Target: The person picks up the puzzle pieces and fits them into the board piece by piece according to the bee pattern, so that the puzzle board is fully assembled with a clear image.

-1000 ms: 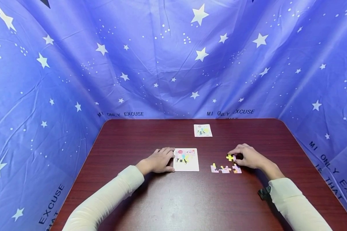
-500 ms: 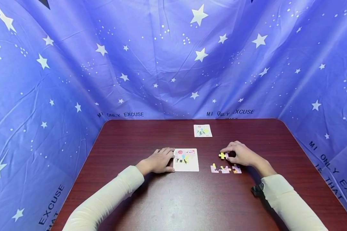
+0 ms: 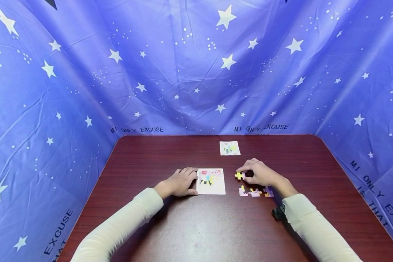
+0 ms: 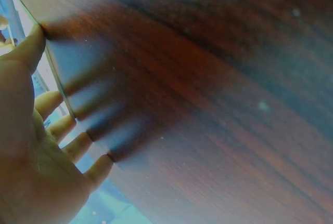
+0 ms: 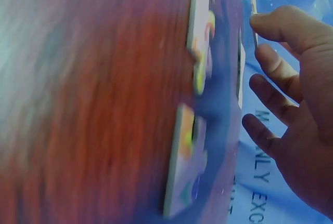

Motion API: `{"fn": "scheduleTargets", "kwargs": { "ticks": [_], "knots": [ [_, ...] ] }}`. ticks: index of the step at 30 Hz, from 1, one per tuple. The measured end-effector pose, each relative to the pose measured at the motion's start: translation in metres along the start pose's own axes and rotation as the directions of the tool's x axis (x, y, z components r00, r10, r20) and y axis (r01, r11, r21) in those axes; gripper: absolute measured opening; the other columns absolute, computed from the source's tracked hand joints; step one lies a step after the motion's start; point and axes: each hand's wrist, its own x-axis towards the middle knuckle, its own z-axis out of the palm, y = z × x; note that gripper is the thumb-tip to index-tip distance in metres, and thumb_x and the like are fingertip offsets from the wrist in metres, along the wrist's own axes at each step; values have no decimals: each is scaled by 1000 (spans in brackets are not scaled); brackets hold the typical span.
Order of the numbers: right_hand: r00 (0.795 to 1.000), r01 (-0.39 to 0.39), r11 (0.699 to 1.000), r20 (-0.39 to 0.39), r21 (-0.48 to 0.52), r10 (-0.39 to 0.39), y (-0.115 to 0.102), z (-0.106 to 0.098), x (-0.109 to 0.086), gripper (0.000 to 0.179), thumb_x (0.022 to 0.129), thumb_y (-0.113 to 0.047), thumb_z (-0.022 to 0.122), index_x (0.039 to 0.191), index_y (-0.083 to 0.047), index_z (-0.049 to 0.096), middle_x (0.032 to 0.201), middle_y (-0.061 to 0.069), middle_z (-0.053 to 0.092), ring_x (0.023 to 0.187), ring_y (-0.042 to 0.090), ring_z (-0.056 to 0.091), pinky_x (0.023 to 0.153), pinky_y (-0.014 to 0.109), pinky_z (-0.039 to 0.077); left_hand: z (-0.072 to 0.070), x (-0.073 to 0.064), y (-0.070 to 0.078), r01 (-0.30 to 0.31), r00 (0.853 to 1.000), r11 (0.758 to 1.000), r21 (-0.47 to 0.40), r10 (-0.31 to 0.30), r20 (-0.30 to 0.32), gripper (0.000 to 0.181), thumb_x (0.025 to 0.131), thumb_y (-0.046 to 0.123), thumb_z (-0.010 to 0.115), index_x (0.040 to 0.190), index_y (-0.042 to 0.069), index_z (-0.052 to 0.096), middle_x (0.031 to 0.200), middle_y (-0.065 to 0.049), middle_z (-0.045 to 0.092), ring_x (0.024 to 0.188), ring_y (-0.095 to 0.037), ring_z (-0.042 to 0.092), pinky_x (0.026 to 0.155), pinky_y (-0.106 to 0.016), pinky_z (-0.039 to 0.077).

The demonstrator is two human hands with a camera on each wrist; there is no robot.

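Observation:
My right hand (image 3: 258, 173) pinches a yellow and pink jigsaw piece (image 3: 239, 175) between thumb and finger. In the right wrist view that puzzle piece (image 5: 254, 18) shows edge-on, raised off the table. My left hand (image 3: 181, 182) rests at the left edge of a white puzzle board (image 3: 213, 190); in the left wrist view its thumb and fingertips (image 4: 103, 167) lie along the board's edge. Part of a bee picture fills the board's upper area, its lower part plain. Loose puzzle pieces (image 3: 255, 192) lie in a row below my right hand.
A square card (image 3: 230, 148) with a similar bee picture lies farther back on the dark red wooden table (image 3: 196, 225). A blue curtain (image 3: 190, 72) with white stars surrounds the table's back and sides. A black device (image 3: 278, 213) sits at the right wrist.
My right hand has moved left toward the board, carrying the jigsaw piece. My left hand and the board have stayed in place.

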Motion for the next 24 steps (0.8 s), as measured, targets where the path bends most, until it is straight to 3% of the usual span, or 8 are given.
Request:
{"fn": "scheduleTargets", "kwargs": {
  "ticks": [24],
  "knots": [
    [995, 100, 995, 14, -5, -100, -24, 20, 39, 32, 82, -17, 76, 114, -20, 77, 87, -9, 63, 93, 13, 53, 80, 35, 41, -1, 0, -1, 0, 1000, 1000, 4, 0, 9, 64, 93, 60, 63, 136, 14, 54, 163, -8, 35, 151, -32, 34, 113, -55, 39]
  ]
}}
